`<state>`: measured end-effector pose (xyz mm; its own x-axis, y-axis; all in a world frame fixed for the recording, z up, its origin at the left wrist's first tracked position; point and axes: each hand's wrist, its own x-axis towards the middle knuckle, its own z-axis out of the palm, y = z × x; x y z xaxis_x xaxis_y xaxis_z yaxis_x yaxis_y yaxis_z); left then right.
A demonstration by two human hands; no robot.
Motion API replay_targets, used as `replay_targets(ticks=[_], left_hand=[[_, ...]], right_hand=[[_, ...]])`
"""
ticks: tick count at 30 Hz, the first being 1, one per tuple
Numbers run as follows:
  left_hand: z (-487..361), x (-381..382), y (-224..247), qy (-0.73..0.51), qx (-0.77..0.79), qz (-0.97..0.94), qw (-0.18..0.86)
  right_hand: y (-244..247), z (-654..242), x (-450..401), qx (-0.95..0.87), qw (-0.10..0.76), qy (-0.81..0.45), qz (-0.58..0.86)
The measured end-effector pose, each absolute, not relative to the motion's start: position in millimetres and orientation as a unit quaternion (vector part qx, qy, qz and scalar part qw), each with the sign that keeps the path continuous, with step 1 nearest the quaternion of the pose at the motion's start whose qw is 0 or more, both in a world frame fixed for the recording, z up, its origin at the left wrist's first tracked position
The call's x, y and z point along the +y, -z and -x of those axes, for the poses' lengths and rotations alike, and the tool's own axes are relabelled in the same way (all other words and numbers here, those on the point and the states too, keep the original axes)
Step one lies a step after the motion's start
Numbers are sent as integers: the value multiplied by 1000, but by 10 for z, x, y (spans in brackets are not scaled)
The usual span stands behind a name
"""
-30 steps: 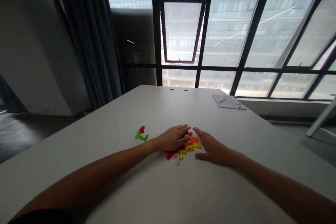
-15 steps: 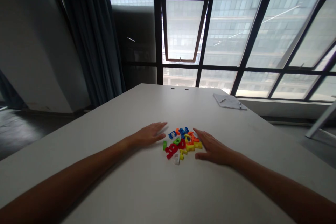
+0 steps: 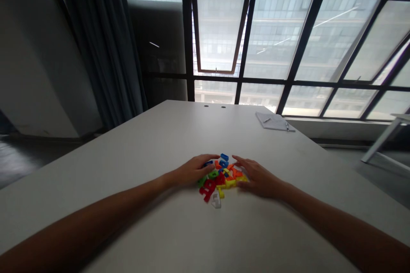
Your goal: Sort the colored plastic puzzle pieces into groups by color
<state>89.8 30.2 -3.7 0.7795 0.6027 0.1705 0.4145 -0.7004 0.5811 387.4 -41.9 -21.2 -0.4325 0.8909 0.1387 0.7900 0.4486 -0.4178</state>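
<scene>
Loosely curved, the left hand (image 3: 193,169) and right hand (image 3: 259,179) flank a heap of colorful plastic pieces (image 3: 220,178) on the white tabletop (image 3: 179,230), thumb and fingers apart on each; a white piece (image 3: 216,200) lies at the heap's near edge.
</scene>
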Motion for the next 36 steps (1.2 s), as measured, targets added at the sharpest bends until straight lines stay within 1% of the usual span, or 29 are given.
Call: replay_targets(ticks=[1, 3, 6, 9, 11, 18, 26, 31, 33, 36], left_hand=[[-856, 338, 21, -190, 292, -898, 270], [-759, 440, 5, -215, 313, -892, 243], [-616, 595, 51, -234, 374, -885, 151], [-528, 663, 151, -206, 444, -869, 70], [-509, 651, 206, -175, 453, -873, 49], [-538, 549, 220, -134, 383, -913, 43], [-550, 513, 175, -119, 335, -934, 40], [-557, 504, 151, -113, 294, -947, 57], [-569, 524, 152, -118, 293, -947, 58], [-597, 560, 155, -134, 313, -938, 57]], right_hand=[[205, -3879, -416, -829, 190, -144, 505], [210, -3891, -398, -815, 233, -129, 515], [259, -3913, -357, -793, 283, -76, 534], [310, -3936, -325, -795, 305, -33, 523], [327, -3945, -316, -802, 310, -26, 510], [336, -3958, -304, -802, 319, -47, 502], [371, -3965, -274, -793, 339, -26, 506], [332, -3948, -254, -795, 348, -33, 495], [271, -3946, -206, -805, 341, -48, 483], [152, -3948, -78, -844, 299, -70, 440]])
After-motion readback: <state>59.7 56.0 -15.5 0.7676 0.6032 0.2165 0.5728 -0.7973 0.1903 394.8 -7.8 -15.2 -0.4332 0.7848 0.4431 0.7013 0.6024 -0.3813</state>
